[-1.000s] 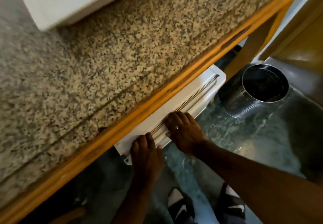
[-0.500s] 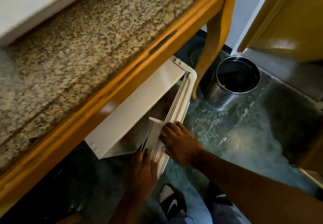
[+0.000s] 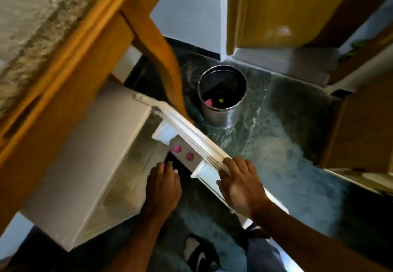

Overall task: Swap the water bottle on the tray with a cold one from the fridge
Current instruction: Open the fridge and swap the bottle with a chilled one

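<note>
While the small white fridge (image 3: 70, 165) stands open under the speckled stone counter (image 3: 32, 27), the left hand (image 3: 162, 189) hovers empty, fingers loosely curled, at six o'clock; the right hand (image 3: 240, 184) grips the white fridge door (image 3: 191, 135), where two pink bottle caps (image 3: 177, 148) show at center; a round steel bin (image 3: 222, 99) stands at one o'clock.

My hands (image 3: 241, 184) and forearms are bare, unsleeved; I wear black slides (image 3: 201, 254) with white markings.

Green marble floor (image 3: 265, 135), granite counter (image 3: 32, 27), steel bin (image 3: 223, 114), white wall (image 3: 187, 10)
</note>
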